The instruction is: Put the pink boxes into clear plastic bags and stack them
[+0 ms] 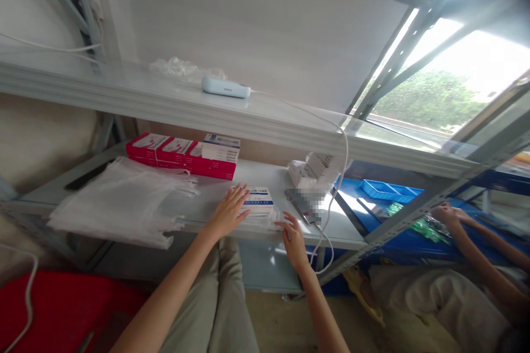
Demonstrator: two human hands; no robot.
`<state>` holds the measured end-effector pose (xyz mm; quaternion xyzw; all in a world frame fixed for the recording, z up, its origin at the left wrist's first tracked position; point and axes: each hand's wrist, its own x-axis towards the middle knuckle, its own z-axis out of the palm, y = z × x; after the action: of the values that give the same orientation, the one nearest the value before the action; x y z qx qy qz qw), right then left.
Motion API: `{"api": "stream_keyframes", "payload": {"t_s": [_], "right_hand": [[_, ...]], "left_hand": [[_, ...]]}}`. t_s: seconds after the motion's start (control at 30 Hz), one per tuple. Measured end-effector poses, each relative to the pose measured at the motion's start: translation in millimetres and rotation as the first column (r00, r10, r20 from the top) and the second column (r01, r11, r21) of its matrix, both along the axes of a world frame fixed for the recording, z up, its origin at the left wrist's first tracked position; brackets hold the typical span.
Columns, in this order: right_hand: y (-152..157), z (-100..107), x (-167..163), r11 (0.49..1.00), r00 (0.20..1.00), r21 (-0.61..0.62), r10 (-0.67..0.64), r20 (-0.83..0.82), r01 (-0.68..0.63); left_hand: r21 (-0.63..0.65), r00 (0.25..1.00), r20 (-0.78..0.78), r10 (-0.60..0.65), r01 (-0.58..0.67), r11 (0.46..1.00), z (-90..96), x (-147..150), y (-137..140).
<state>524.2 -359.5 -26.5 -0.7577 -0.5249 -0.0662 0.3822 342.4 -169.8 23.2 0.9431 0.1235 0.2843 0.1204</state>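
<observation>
A short stack of white-and-blue boxes [260,198] stands near the front edge of the grey shelf. My left hand [229,210] lies against the left side of this stack, its fingers spread. Clear plastic film [267,218] shows around the front of the boxes. To the right of the film, my right hand [293,238] has its fingers apart and slightly bent, with the fingertips close to the plastic. Whether they touch it I cannot tell.
Red-and-white boxes [174,154] line the back left, with white-and-blue boxes [221,147] on top. Clear plastic bags [124,204] lie at left. A phone [304,209] and wrapped boxes [310,171] are at right, beside a hanging white cable [343,160]. A co-worker's hands [447,215] are farther right.
</observation>
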Motion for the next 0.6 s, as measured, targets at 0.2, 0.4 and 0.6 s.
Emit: {"api": "stream_keyframes", "payload": {"t_s": [0.2, 0.4, 0.6], "right_hand": [[48, 54, -3, 0.999, 0.986, -0.037, 0.037, 0.16, -0.032], [95, 74, 19, 0.8, 0.918, -0.553, 0.369, 0.146, -0.233], [112, 87, 26, 0.76, 0.894, -0.631, 0.382, 0.236, -0.158]], "left_hand": [[0.097, 0.99, -0.112, 0.084, -0.074, 0.993, -9.5, 17, 5], [0.144, 0.99, -0.11, 0.092, -0.075, 0.987, -12.7, 11, 1], [0.018, 0.989, -0.149, 0.003, -0.001, 1.0, 0.5, 9, 26]]}}
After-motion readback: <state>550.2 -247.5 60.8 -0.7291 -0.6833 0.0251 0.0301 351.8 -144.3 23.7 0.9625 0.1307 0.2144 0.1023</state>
